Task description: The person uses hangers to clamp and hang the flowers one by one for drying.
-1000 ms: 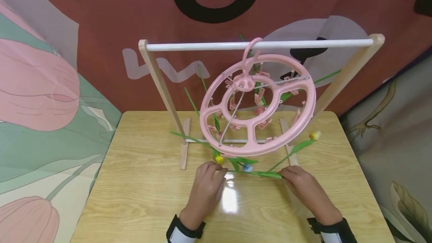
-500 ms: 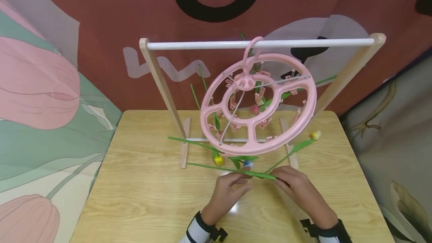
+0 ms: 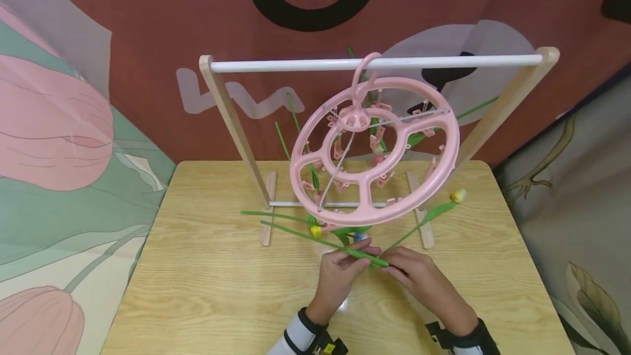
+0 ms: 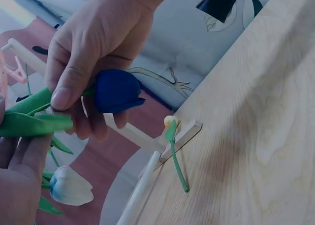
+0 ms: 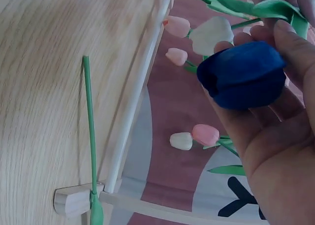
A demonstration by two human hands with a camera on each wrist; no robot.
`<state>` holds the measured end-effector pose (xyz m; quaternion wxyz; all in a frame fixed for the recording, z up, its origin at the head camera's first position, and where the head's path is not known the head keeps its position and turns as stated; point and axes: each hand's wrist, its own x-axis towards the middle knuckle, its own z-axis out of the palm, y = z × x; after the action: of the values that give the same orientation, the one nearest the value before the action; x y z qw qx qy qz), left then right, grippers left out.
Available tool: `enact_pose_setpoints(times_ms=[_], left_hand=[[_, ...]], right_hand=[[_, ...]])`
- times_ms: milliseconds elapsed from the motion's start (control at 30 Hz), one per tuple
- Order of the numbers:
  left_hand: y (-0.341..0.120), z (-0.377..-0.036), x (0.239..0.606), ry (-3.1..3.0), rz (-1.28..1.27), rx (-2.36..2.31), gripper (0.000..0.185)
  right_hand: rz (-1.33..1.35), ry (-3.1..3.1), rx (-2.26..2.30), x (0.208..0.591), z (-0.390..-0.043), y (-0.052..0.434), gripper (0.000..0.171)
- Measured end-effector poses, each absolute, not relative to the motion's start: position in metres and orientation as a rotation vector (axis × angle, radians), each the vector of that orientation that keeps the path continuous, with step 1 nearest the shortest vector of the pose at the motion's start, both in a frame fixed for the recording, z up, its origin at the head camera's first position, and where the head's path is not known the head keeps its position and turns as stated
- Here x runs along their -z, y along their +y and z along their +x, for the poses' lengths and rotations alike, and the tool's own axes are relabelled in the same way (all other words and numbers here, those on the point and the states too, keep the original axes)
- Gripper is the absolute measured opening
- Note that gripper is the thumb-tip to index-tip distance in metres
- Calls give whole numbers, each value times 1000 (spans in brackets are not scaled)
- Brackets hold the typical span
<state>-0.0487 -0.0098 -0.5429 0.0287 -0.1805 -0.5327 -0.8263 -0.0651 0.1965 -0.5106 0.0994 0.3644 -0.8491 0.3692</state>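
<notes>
A blue artificial tulip is held between both hands, its long green stem running out leftward in the head view. My right hand pinches it just under the bloom, which sits in front of the palm. My left hand grips the green leaf and stem between thumb and fingers. A blue-tinged white tulip hangs just beyond the hands. Above and behind them is a round pink clip hanger. Several tulips hang from its clips, including a yellow one.
The hanger hooks over the white rail of a wooden stand. On the wood-grain table, a yellow tulip lies by the stand's right foot. A printed cloth forms the backdrop.
My left hand has moved right along the stem to the leaf, leaving the stem's far end sticking out leftward. My right hand has shifted slightly left and down, bringing the hands together.
</notes>
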Motion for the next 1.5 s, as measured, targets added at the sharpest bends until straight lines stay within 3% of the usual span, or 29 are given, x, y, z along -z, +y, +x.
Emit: enact_pose_setpoints(times_ms=[167,333,467,667,833,933,1100,1500], left_hand=[[-9,-48,543,-1665,-570,2488,28],[-8,-49,545,-1768,-568,2371,22],[-6,-51,546,-1814,-572,2315,20],[-5,-52,546,-1836,-621,2202,8],[-7,-54,545,-1865,-648,2105,26],[-9,-55,545,-1873,-649,2095,8],[-11,-59,541,-1871,-625,2085,17],[-15,-69,532,-1910,-502,1967,14]], right_hand=[[1065,-2516,-981,505,-69,201,29],[926,-2494,-943,481,-78,210,64],[829,-2432,-1011,456,-87,208,72],[872,-2373,-1119,428,-100,196,70],[908,-2332,-1188,418,-106,188,51],[920,-2333,-1297,416,-107,184,36],[930,-2370,-1533,415,-104,176,49],[970,-2394,-1635,425,-98,161,54]])
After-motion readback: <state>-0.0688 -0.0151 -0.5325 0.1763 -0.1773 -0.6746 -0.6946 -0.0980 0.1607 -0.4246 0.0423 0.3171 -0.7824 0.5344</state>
